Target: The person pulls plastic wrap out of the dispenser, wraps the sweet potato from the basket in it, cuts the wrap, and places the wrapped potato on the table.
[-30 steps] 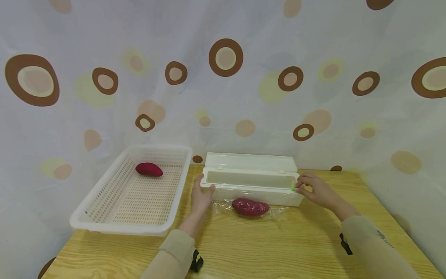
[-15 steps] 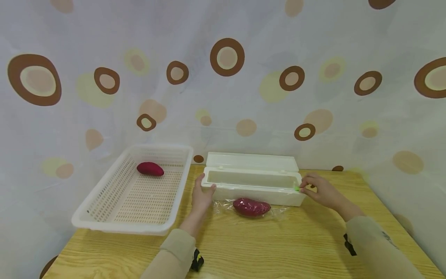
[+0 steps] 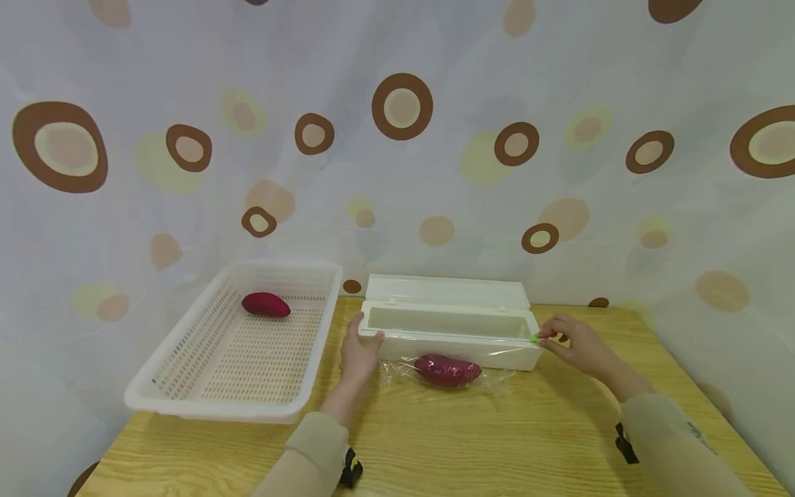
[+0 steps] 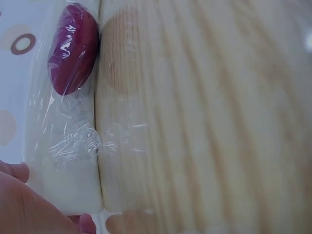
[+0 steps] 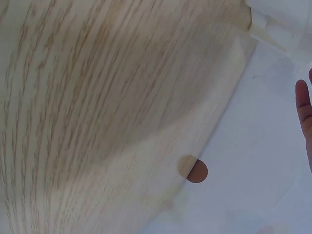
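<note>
A white cling film dispenser (image 3: 459, 351) stands on the table with its lid (image 3: 447, 291) tipped back. My left hand (image 3: 359, 353) grips the dispenser's left end, thumb at the front. At the right end, my right hand (image 3: 577, 348) pinches the small green cutter slider (image 3: 534, 339) between thumb and fingertips. In front lies a purple sweet potato (image 3: 447, 371) under clear cling film (image 3: 397, 371), which spreads out at both sides. The left wrist view shows the sweet potato (image 4: 75, 48) close against the dispenser. Only a few fingers (image 5: 303, 100) of the right hand appear in the right wrist view.
To the left, a white plastic basket (image 3: 304, 386) holds another purple sweet potato (image 3: 266, 304). Behind the wooden table (image 3: 472, 449) hangs a pale sheet (image 3: 348, 69) with brown ring patterns, close to the table's back and right edges.
My right hand has slid a little to the right along the dispenser's top, taking the green slider to the right end. The left hand keeps its hold and the sweet potatoes stay put.
</note>
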{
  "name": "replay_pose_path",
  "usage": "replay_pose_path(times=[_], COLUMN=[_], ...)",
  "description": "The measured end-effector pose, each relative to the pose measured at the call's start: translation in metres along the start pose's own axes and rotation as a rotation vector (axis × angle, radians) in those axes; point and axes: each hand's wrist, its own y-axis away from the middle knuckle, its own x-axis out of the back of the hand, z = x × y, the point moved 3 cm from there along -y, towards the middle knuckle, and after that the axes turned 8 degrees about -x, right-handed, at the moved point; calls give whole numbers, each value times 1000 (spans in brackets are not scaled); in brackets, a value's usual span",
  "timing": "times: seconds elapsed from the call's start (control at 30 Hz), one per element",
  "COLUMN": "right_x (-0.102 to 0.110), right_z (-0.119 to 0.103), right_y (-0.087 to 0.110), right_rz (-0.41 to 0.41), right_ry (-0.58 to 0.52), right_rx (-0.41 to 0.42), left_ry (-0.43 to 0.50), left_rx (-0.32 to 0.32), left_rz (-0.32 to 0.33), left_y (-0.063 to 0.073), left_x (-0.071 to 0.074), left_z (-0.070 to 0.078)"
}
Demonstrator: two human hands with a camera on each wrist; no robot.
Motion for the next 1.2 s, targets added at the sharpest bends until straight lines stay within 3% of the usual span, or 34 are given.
replay_pose_path(times=[0.33,0.43,0.8,1.2], right_x=[-10,-13,-19,-21], right_z=[-9,-12,-17,-25], right_y=[2,4,5,1], right_rz=[33,37,172,177], right_ry=[28,39,70,69], right_rx=[-173,-188,-31,-26], left_ry=[-45,-69,-170,-225], left_rx=[6,-8,-55,-260], left_rz=[14,16,39,84], left_y=[3,3,6,14], left_x=[1,1,3,3], left_z=[4,5,5,17])
